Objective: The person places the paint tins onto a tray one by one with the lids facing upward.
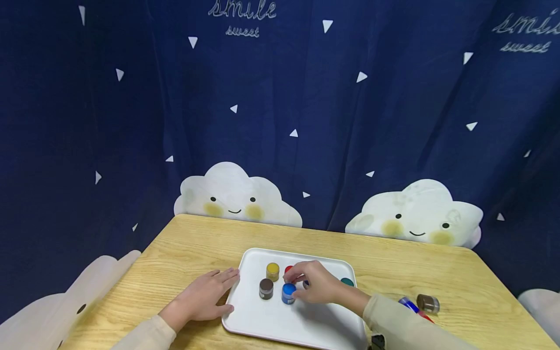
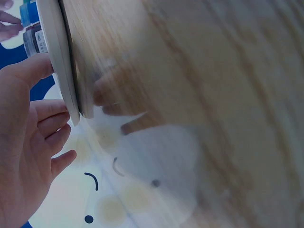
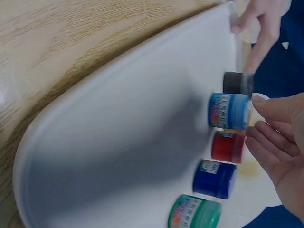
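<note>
So the light blue jar (image 1: 288, 294) stood on the white tray (image 1: 262, 321), a bit below and right of centre in the head view. The right hand (image 1: 321, 284) was right at its lid, thumb and fingers parted and fairly straight; couldn't tell if they actually touched it. The left hand (image 1: 205, 296) had its fingers loosely spread against the tray's left edge, not wrapped round anything. Yellow jar (image 1: 272, 272) and dark brown jar (image 1: 266, 289) sat just up and left of the blue one. The right wrist view had the red jar (image 3: 228, 146), navy jar (image 3: 213, 179) and green jar (image 3: 194, 212) running down towards bottom centre. Another brown jar (image 1: 428, 304) lay sideways on the counter (image 1: 210, 238), lower right of the head view.
</note>
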`<state>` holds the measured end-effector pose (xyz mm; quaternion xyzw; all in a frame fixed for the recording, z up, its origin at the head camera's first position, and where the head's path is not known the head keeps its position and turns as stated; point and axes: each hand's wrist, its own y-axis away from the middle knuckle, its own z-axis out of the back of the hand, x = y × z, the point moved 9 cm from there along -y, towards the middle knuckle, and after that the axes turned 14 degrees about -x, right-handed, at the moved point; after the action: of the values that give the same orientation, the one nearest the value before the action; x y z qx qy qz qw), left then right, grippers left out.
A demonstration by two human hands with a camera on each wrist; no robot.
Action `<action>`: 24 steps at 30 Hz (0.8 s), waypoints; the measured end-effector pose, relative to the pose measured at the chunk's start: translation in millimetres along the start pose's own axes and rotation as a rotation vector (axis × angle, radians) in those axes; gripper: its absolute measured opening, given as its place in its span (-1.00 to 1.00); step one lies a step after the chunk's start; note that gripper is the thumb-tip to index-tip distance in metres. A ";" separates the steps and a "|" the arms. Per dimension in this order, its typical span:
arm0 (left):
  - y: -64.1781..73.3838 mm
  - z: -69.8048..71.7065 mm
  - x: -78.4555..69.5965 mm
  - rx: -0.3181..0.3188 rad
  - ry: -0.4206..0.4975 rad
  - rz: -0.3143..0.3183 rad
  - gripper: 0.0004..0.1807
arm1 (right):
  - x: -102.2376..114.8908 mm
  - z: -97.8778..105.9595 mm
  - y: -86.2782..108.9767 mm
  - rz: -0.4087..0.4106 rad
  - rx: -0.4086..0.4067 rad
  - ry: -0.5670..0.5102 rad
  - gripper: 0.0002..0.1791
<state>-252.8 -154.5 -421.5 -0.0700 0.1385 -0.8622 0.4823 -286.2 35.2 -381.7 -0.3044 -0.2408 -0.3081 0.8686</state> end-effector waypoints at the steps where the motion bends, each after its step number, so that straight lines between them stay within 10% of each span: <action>1: 0.1 -0.3 0.1 0.002 0.002 0.001 -0.23 | 1.6 2.5 0.9 0.007 -0.001 0.002 -0.69; 9: 0.9 -3.1 0.8 0.011 0.020 0.002 -0.23 | 11.3 33.1 21.2 0.057 0.050 0.120 -0.75; 24: 0.4 -1.4 3.2 0.005 0.026 -0.010 -0.23 | -32.1 101.5 82.4 -0.148 0.094 0.141 -0.74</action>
<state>-254.5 -157.2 -423.1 -0.0584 0.1421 -0.8656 0.4766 -275.7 167.9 -361.6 -0.2221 -0.2150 -0.3804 0.8716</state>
